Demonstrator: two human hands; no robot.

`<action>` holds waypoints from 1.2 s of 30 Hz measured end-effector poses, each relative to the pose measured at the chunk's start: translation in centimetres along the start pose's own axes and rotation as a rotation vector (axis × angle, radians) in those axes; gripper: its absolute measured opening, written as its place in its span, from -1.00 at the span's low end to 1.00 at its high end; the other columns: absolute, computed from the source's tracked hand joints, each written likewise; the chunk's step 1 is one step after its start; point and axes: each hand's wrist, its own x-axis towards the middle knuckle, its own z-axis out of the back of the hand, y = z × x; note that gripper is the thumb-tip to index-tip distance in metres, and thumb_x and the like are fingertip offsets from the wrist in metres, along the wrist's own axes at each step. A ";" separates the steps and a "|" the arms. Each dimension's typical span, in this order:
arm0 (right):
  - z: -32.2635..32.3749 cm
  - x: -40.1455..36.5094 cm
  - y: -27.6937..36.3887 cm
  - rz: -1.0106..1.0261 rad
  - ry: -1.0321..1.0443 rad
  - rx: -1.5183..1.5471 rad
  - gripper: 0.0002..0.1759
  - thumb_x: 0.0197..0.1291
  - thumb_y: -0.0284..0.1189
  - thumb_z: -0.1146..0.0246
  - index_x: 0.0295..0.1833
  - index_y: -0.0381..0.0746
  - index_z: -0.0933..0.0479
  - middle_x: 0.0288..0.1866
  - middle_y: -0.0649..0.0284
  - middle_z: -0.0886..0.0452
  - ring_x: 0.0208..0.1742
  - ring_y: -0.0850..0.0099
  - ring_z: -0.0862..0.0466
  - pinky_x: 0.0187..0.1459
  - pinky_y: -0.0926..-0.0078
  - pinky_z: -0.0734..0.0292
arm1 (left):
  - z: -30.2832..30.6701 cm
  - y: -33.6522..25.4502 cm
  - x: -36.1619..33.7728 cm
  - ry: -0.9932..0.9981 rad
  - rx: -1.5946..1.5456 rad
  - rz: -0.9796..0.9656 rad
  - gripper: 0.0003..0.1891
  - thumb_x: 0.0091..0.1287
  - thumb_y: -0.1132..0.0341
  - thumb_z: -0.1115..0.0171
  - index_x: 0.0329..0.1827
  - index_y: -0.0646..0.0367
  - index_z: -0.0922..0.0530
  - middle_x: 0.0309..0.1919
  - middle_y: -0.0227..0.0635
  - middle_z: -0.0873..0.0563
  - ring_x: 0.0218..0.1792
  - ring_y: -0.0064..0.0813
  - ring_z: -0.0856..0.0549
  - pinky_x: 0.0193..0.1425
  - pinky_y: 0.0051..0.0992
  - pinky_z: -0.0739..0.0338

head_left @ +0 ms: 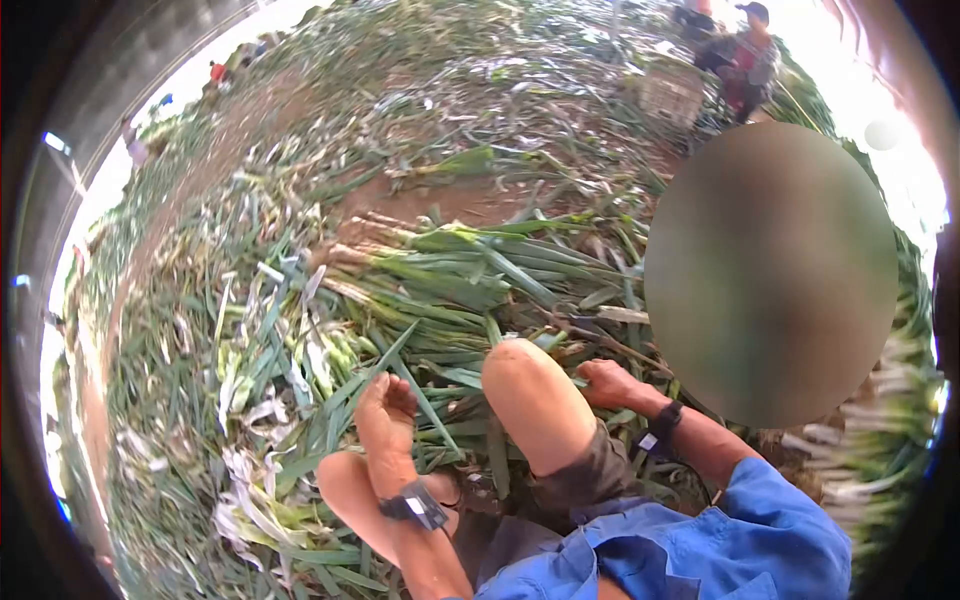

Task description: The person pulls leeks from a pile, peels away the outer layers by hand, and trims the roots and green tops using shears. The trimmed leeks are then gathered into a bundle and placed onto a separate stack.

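My left hand (387, 410) is raised above my knee, palm turned up and fingers curled, with long green leaves beside it; what it holds, if anything, is too small to tell. On the other side of my bent knee, my right hand (607, 383) has its fingers closed low among leaves and stalks; its grip is partly hidden. Just ahead of my knees lies a bundle of long green-leaved stalks (440, 268), with their pale root ends pointing left. Both wrists carry dark bands.
Loose leaves (250, 370) and pale peelings (245, 490) cover the ground around me. A light crate (670, 98) stands at the upper right near another person (748, 65). A large blurred oval hides the right side. Distant people show at the upper left.
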 end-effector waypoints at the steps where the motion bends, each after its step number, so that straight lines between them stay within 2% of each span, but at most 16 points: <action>1: 0.4 1.9 -0.3 -0.005 0.058 -0.114 -0.54 0.02 -0.26 -0.40 -0.01 -0.34 -0.62 -0.08 -0.11 -0.69 0.04 -0.05 -0.69 0.07 0.05 -0.58 | 2.0 1.2 1.1 -0.053 -0.110 0.002 -0.95 0.40 0.37 -0.28 -0.20 0.12 -0.61 -0.39 -0.34 -0.73 -0.35 -0.41 -0.76 -0.28 -0.39 -0.68; 4: 2.0 7.9 2.8 0.002 0.041 -0.134 -0.74 0.03 -0.37 -0.31 -0.23 -0.35 -0.58 -0.36 -0.16 -0.63 -0.27 -0.10 -0.69 -0.22 0.03 -0.56 | 5.9 6.0 3.7 -0.181 -0.148 0.078 -0.94 0.37 0.41 -0.26 -0.29 0.13 -0.61 -0.44 -0.34 -0.71 -0.40 -0.42 -0.73 -0.32 -0.39 -0.66; 9: 0.7 16.7 1.0 -0.010 -0.046 -0.243 -0.82 0.17 -0.45 -0.18 -0.24 -0.35 -0.59 -0.26 -0.20 -0.65 -0.12 -0.18 -0.68 -0.09 -0.06 -0.57 | 8.7 12.4 7.3 -0.336 0.079 0.164 -0.96 0.31 0.43 -0.24 -0.26 0.21 -0.58 -0.49 -0.30 -0.69 -0.52 -0.43 -0.66 -0.40 -0.43 -0.60; 13: -0.2 20.8 -6.3 -0.320 -0.055 -0.411 -0.76 0.20 -0.40 -0.23 -0.13 -0.34 -0.63 -0.10 -0.18 -0.69 0.00 -0.18 -0.67 0.06 -0.04 -0.57 | 10.3 13.5 13.0 -0.159 0.559 -0.018 -0.78 0.28 0.43 -0.28 -0.04 0.27 -0.55 -0.27 -0.22 -0.73 -0.35 -0.34 -0.72 -0.29 -0.35 -0.66; 16: -0.9 19.5 -7.5 -0.313 -0.039 -0.411 -0.75 0.15 -0.41 -0.27 -0.12 -0.34 -0.64 -0.07 -0.19 -0.68 0.02 -0.17 -0.66 0.08 -0.03 -0.56 | 10.5 13.7 16.9 0.008 1.115 -0.325 -0.60 0.25 0.40 -0.32 0.14 0.31 -0.52 -0.08 -0.09 -0.72 -0.11 -0.12 -0.73 -0.02 -0.21 -0.66; 17: -1.4 19.2 -8.0 -0.329 0.064 -0.368 -0.63 0.12 -0.33 -0.37 -0.03 -0.34 -0.61 0.05 -0.22 -0.63 0.11 -0.19 -0.60 0.12 -0.04 -0.53 | 10.7 13.5 17.8 0.052 1.331 -0.448 -0.55 0.24 0.39 -0.33 0.19 0.32 -0.51 -0.02 -0.04 -0.71 -0.03 -0.03 -0.72 0.09 -0.17 -0.65; 18: -2.1 18.5 -8.5 -0.295 0.054 -0.394 -0.49 0.07 -0.25 -0.43 0.07 -0.33 -0.57 0.11 -0.22 -0.59 0.16 -0.20 -0.56 0.15 -0.05 -0.50 | 11.1 13.3 18.7 0.182 1.417 -0.344 -0.48 0.22 0.32 -0.34 0.26 0.28 -0.50 0.12 0.08 -0.65 0.19 0.11 -0.61 0.36 -0.16 -0.48; 20: -4.3 17.9 -9.7 -0.177 0.013 -0.472 -0.08 -0.09 -0.08 -0.57 0.33 -0.32 -0.39 0.23 -0.17 -0.50 0.28 -0.20 -0.46 0.23 -0.07 -0.42 | 14.0 15.2 20.4 0.247 1.599 -0.432 -0.37 0.19 0.26 -0.36 0.38 0.17 -0.48 0.23 0.00 -0.62 0.30 0.03 -0.57 0.41 -0.13 -0.42; 22: -6.3 18.7 -12.8 -0.249 0.030 -0.626 0.05 -0.17 -0.06 -0.60 0.39 -0.31 -0.32 0.24 -0.12 -0.48 0.28 -0.13 -0.49 0.29 -0.05 -0.41 | 13.8 13.5 19.8 0.308 1.924 -0.018 -0.31 0.21 0.17 -0.30 0.46 0.14 -0.42 0.33 -0.04 -0.57 0.39 -0.03 -0.50 0.50 -0.11 -0.31; 23: -6.9 18.8 -12.9 -0.244 0.022 -0.697 -0.18 0.01 -0.39 -0.43 0.40 -0.37 -0.30 0.20 -0.12 -0.49 0.24 -0.11 -0.51 0.27 -0.06 -0.38 | 15.6 13.6 19.5 0.275 2.003 0.059 -0.30 0.21 0.15 -0.29 0.46 0.14 -0.43 0.36 -0.05 -0.55 0.42 -0.05 -0.48 0.51 -0.10 -0.29; 24: -8.0 19.2 -15.1 -0.252 0.026 -0.770 -0.31 0.03 -0.47 -0.36 0.31 -0.39 -0.33 0.16 -0.12 -0.49 0.23 -0.11 -0.51 0.24 -0.02 -0.41 | 16.9 13.9 19.6 0.244 2.074 0.133 -0.30 0.21 0.14 -0.27 0.46 0.13 -0.43 0.40 -0.07 -0.53 0.45 -0.07 -0.45 0.52 -0.09 -0.27; 26: -6.5 20.0 -13.2 -0.272 0.165 -0.736 -0.38 0.01 -0.45 -0.39 0.20 -0.38 -0.37 0.13 -0.11 -0.50 0.21 -0.09 -0.51 0.22 0.00 -0.44 | 17.7 10.7 20.8 0.126 1.975 0.520 -0.55 0.15 0.19 -0.30 0.08 0.23 -0.72 0.13 0.01 -0.73 0.22 -0.01 -0.67 0.36 -0.11 -0.49; 30: -4.3 19.2 -11.6 -0.166 0.128 -0.763 -0.26 -0.20 -0.42 -0.51 0.15 -0.36 -0.37 0.11 -0.07 -0.48 0.18 -0.05 -0.50 0.20 0.04 -0.45 | 21.5 3.9 22.6 0.125 1.877 0.670 -0.38 0.00 -0.04 -0.47 -0.01 0.32 -0.74 0.02 0.10 -0.76 0.05 0.02 -0.75 0.20 -0.22 -0.63; 31: -3.0 18.7 -10.6 -0.133 0.120 -0.758 -0.26 -0.21 -0.42 -0.50 0.15 -0.36 -0.37 0.11 -0.07 -0.47 0.18 -0.04 -0.50 0.20 0.05 -0.45 | 26.2 5.3 24.6 0.088 1.820 0.620 -0.34 -0.06 -0.08 -0.51 -0.09 0.38 -0.75 -0.02 0.17 -0.76 0.05 0.01 -0.76 0.18 -0.22 -0.62; 34: -0.8 18.1 -7.0 -0.134 0.217 -0.760 -0.26 -0.26 -0.45 -0.49 0.13 -0.36 -0.38 0.10 -0.06 -0.45 0.17 -0.03 -0.48 0.20 0.05 -0.43 | 23.6 2.5 25.4 0.180 1.626 0.466 -0.50 0.08 0.03 -0.47 -0.29 0.43 -0.72 -0.28 0.09 -0.79 -0.30 -0.17 -0.77 -0.15 -0.26 -0.65; 36: -0.9 17.1 -8.8 -0.101 0.252 -0.830 -0.26 -0.28 -0.47 -0.49 0.13 -0.36 -0.38 0.09 -0.07 -0.45 0.15 -0.03 -0.48 0.19 0.05 -0.42 | 22.3 4.4 26.4 0.016 1.056 0.330 -0.67 0.18 0.18 -0.41 -0.35 0.37 -0.70 -0.40 -0.09 -0.76 -0.45 -0.34 -0.69 -0.35 -0.38 -0.57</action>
